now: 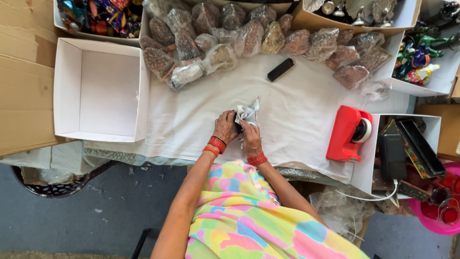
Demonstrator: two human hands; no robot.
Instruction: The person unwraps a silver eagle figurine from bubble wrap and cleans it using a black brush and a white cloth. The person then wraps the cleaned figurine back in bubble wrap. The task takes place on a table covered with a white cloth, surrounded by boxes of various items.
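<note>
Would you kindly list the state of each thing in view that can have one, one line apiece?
Left hand: gripping the wrapped item on the cloth.
Right hand: pinching the wrapper.
Crinkled clear plastic wrapper: bunched around a dark item, top flared open.
White cardboard box: open, empty.
Red tape dispenser: upright, roll loaded.
Clear filled packets: closed, piled along the table's far edge.
Black rectangular bar: lying flat.

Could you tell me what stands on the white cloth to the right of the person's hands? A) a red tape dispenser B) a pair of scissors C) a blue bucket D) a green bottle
A: a red tape dispenser with a roll of tape stands on the white cloth, to the right of both hands, which hold a small wrapped bundle.
</note>
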